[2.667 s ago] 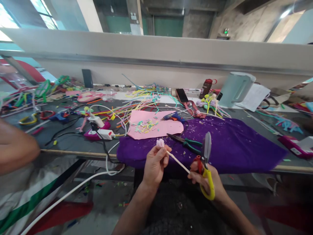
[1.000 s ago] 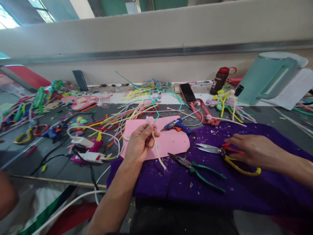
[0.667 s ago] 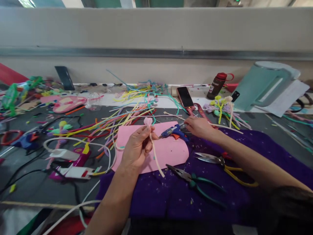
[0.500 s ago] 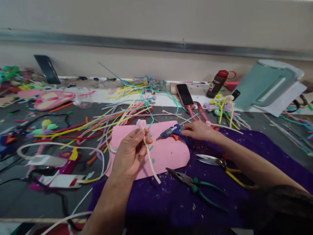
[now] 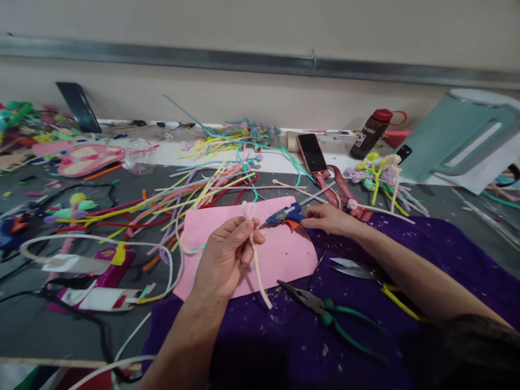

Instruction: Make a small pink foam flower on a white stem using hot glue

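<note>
Between the fingertips of my left hand (image 5: pixel 227 249) is a pipe-cleaner flower (image 5: pixel 247 210) with a pale pink head and a cream stem hanging down below the fingers. My right hand (image 5: pixel 325 219) is closed round the handle of a blue glue gun (image 5: pixel 284 214) with an orange trigger. Its nozzle points left, at the flower just under the head; whether the two touch I cannot tell. A clear glue stick runs out of the gun's back. Beneath both hands lies a pink sheet (image 5: pixel 280 260) on a purple cloth (image 5: pixel 260 336).
Pliers (image 5: pixel 320 306) with green handles and yellow-handled scissors (image 5: pixel 353 268) lie on the cloth. Many loose pipe cleaners (image 5: pixel 195 197) spread to the left. At the back are a phone (image 5: pixel 312 153), a brown bottle (image 5: pixel 371 132) and a teal jug (image 5: pixel 439 135). Cables (image 5: pixel 103 325) run at left.
My left hand has brought the flower slightly right, closer to the glue gun's nozzle. My right hand keeps its grip on the gun. The camera view has shifted a little.
</note>
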